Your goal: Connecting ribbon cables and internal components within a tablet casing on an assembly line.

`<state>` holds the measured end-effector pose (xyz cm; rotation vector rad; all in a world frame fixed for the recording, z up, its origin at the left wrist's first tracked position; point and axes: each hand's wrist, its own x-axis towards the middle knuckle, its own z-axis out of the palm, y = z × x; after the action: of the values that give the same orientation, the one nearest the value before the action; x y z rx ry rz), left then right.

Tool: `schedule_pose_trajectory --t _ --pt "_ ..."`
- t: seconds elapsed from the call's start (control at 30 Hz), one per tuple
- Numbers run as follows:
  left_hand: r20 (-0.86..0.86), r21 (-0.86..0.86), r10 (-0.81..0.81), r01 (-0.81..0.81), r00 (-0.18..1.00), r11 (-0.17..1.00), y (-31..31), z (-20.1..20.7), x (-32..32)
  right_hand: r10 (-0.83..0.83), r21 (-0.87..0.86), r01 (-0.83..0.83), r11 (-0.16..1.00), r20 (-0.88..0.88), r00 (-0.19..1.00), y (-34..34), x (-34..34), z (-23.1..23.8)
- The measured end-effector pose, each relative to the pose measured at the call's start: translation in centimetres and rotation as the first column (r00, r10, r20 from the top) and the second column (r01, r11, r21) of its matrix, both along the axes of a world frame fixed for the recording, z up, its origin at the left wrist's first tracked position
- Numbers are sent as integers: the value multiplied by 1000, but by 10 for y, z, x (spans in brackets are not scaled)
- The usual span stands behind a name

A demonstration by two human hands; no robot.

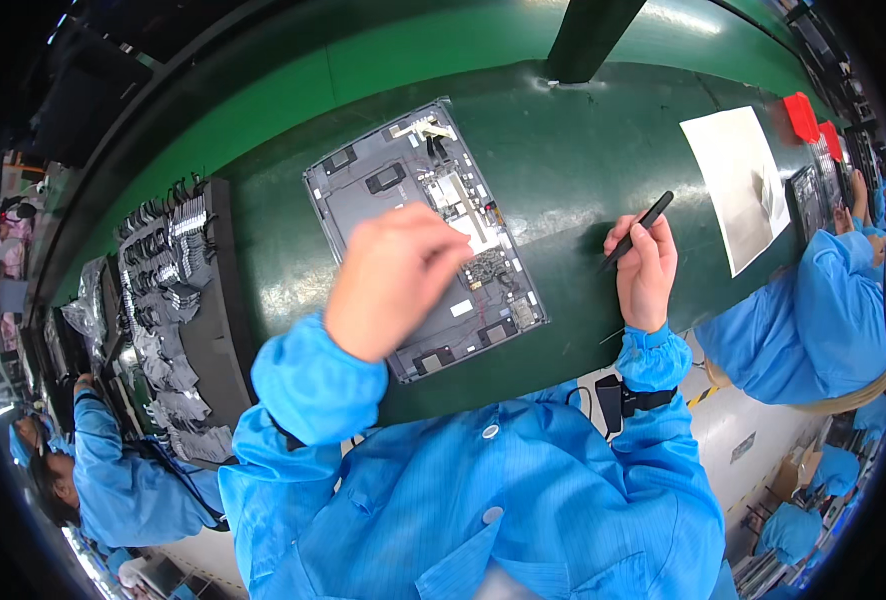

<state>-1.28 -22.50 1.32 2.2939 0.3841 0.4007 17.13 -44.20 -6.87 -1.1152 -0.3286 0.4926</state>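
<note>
A flat grey device housing (373, 215), open and showing circuit boards, cables and small black modules, lies at a slant on the green bench before me. Over its middle hovers my left hand (398, 275), fingers curled together in a pinch and slightly blurred. Whatever they hold, if anything, is hidden, and I cannot tell whether the hand touches the housing. To the right of the housing, my right hand (649, 262) grips a slim black pen-like tool (651, 212) between thumb and fingers, its thin end slanting down to the left. Both sleeves are blue.
A dark tray (225, 270) packed with rows of black and silver parts stands at the left. A white sheet (733, 180) lies on the bench (573, 130) at the right, near red bins (801, 117). A dark post (588, 45) rises behind. Co-workers in blue sit on both sides.
</note>
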Motion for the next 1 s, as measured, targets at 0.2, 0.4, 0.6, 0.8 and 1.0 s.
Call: schedule_pose_trajectory --t 0.2,0.4,0.6,0.8,1.0 --pt "-79 73 -57 63 995 995 -37 -21 4 22 -13 -22 1000 35 999 3 -3 -1" --pt "-126 71 14 -5 992 997 -42 -26 6 38 -60 -32 998 101 994 4 -5 2" --pt "-127 31 39 -36 991 999 -45 -29 5 245 -393 -95 915 351 904 11 -33 31" --pt "-122 -27 60 -64 991 998 -46 -32 3 499 -610 -71 789 569 653 29 -57 43" --pt "-105 -58 71 -78 992 995 -46 -32 6 468 -626 -1 780 582 666 30 -64 38"
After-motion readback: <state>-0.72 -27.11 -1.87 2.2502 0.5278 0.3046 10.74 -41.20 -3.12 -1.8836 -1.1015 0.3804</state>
